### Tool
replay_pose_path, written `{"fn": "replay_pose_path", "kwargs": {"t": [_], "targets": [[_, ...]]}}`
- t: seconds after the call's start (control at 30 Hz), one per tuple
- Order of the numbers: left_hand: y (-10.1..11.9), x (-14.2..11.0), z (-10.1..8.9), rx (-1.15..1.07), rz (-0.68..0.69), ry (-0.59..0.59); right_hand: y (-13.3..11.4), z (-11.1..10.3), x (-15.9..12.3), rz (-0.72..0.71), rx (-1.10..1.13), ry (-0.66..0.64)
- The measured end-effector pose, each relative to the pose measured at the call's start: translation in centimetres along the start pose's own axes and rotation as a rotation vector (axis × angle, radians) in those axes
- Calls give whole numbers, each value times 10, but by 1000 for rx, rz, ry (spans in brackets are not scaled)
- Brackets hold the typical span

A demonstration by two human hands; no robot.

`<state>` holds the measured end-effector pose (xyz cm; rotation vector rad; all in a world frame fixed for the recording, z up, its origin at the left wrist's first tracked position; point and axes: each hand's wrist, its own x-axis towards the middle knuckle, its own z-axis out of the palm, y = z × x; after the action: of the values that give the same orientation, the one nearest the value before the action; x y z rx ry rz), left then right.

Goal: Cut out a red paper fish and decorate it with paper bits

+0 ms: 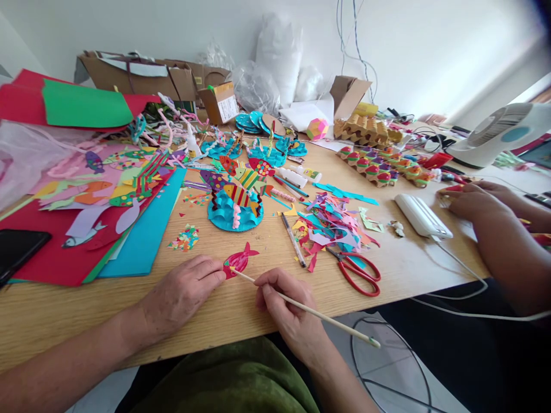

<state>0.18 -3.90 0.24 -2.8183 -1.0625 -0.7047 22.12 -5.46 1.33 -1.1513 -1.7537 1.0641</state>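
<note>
A small red paper fish (pixel 239 261) lies on the wooden table (pixel 241 310) near the front edge. My left hand (pixel 183 292) rests flat on the table with its fingertips pressing the fish's left end. My right hand (pixel 289 312) is closed round a thin wooden stick (pixel 301 307), held like a pen. The stick's tip touches the fish. Its other end juts past the table edge to the right.
Red-handled scissors (pixel 359 272) and a heap of paper scraps (pixel 329 223) lie right of my hands. A blue paper plate with striped fish (pixel 235 209) stands behind. Coloured sheets and a black phone (pixel 19 249) fill the left. Another person's hands (pixel 471 198) and a white power bank (pixel 422 217) are at right.
</note>
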Motion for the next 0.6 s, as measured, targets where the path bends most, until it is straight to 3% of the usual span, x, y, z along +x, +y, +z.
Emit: {"fn": "replay_pose_path", "kwargs": {"t": [0.6], "targets": [[1, 2, -1, 4, -5, 5, -2, 0, 2, -25, -13, 39]]}}
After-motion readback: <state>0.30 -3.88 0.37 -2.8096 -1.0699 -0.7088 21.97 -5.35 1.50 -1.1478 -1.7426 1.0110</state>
